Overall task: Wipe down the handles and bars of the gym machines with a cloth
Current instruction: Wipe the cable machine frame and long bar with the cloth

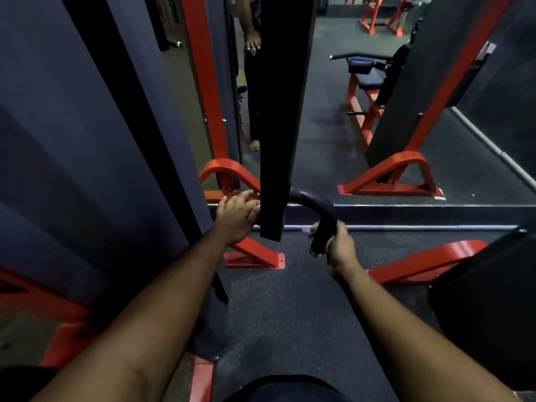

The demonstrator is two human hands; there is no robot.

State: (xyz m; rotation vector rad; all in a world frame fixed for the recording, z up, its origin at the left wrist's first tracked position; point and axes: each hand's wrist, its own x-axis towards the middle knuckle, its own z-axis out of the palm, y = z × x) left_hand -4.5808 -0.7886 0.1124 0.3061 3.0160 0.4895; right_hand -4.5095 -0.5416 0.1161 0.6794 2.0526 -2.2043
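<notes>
Left hand: the left hand (236, 216) reaches behind the hanging black flat panel (278, 117), fingers curled; what they hold is hidden, so its grip cannot be told.
Right hand: the right hand (338, 246) wraps the lower end of the curved black padded handle (317, 216), a bit of pale cloth (314, 228) showing under its fingers.
Handle: arches from behind the panel, above the dark speckled rubber floor (290, 309).
Surroundings: red steel machine frames (388, 178) stand before a wall mirror (327, 111).
</notes>
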